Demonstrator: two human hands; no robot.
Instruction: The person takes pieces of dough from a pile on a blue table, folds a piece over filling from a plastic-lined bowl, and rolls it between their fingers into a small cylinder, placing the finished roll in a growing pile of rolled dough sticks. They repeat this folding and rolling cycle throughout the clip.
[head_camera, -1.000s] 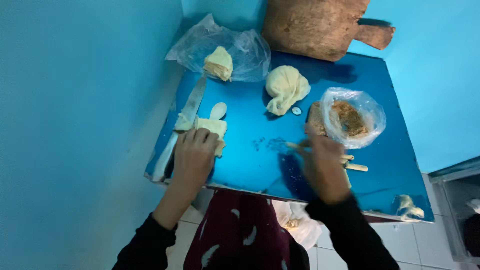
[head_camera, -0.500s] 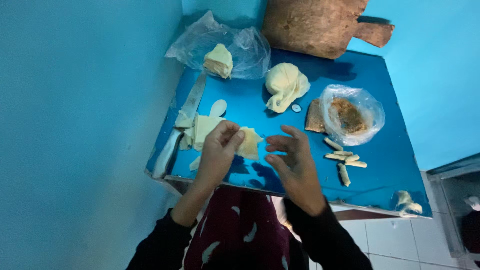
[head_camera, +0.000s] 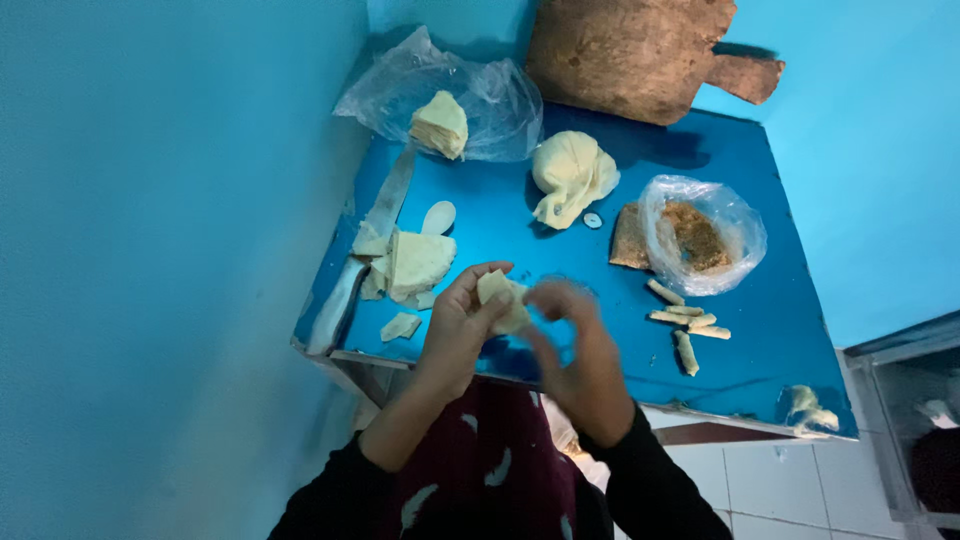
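Note:
My left hand (head_camera: 455, 330) holds a thin pale dough sheet (head_camera: 500, 298) above the near edge of the blue table (head_camera: 500, 215). My right hand (head_camera: 572, 345) is just to its right, fingers curled and blurred, touching the sheet's edge. A stack of cut dough sheets (head_camera: 415, 262) lies to the left of my hands, with a small scrap (head_camera: 400, 326) near the table's front. Several rolled dough sticks (head_camera: 688, 320) lie to the right.
A long knife (head_camera: 365, 250) lies along the left edge. A ball of dough (head_camera: 570, 172), a plastic bag with dough sheets (head_camera: 445, 100), a bag of brown filling (head_camera: 700, 235) and a wooden board (head_camera: 640, 55) against the wall sit further back.
My left hand took a dough sheet from the stack and raised it. My right hand came from the rolled sticks over to the sheet, and both hands now meet at it.

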